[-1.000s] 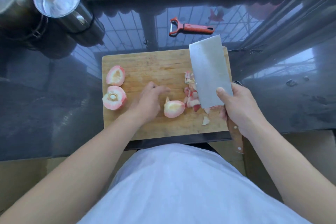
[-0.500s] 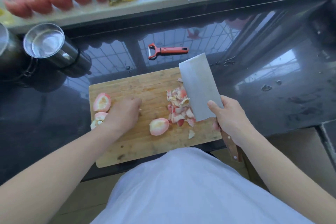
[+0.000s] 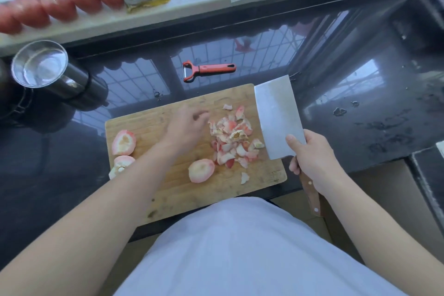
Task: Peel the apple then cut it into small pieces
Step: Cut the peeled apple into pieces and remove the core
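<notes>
On the wooden cutting board (image 3: 182,190) sits a heap of small pinkish-white apple pieces (image 3: 231,142), with one peeled chunk (image 3: 201,170) just in front and two more chunks (image 3: 123,143) at the board's left edge. Left hand (image 3: 185,127) hovers by the heap, blurry, fingers relaxed. Right hand (image 3: 312,158) has its fingers clenched round the wood-handled steel cleaver (image 3: 276,118).

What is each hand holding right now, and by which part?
The right hand grips the cleaver by its wooden handle, thumb against the blade. The left hand holds nothing, hovering blurred over the cutting board.
</notes>
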`<act>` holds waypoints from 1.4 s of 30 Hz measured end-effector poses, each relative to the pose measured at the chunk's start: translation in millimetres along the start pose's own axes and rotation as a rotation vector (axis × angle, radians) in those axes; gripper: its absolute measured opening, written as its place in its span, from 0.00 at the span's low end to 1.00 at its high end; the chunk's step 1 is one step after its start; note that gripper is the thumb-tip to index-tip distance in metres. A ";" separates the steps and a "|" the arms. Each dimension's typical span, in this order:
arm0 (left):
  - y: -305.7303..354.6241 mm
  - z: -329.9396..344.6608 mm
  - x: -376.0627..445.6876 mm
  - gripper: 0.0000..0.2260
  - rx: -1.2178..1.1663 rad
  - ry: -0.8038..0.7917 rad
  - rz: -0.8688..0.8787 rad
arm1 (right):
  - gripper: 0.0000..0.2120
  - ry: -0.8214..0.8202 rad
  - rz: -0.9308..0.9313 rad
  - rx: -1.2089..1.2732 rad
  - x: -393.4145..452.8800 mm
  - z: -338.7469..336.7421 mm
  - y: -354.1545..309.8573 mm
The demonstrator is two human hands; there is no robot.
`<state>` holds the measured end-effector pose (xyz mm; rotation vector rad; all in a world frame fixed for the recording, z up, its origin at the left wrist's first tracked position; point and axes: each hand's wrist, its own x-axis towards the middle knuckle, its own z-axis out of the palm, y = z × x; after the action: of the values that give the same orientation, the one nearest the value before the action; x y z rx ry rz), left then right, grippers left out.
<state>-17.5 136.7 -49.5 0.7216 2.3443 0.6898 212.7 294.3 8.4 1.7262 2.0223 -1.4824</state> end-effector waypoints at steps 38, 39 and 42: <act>-76.0 -31.7 -125.6 0.05 -0.309 0.187 -0.313 | 0.19 -0.254 -0.070 0.141 -47.3 113.9 -10.6; -65.9 -20.5 -122.9 0.07 -0.392 0.082 -0.340 | 0.19 -0.257 -0.068 0.140 -47.9 111.2 -10.9; -34.7 3.1 -100.6 0.10 -0.581 -0.047 -0.327 | 0.17 -0.260 -0.075 0.098 -51.7 100.2 -13.6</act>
<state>41.8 49.4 -35.3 0.0931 1.9944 1.1113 171.4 189.2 -4.1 1.4142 1.9281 -1.7528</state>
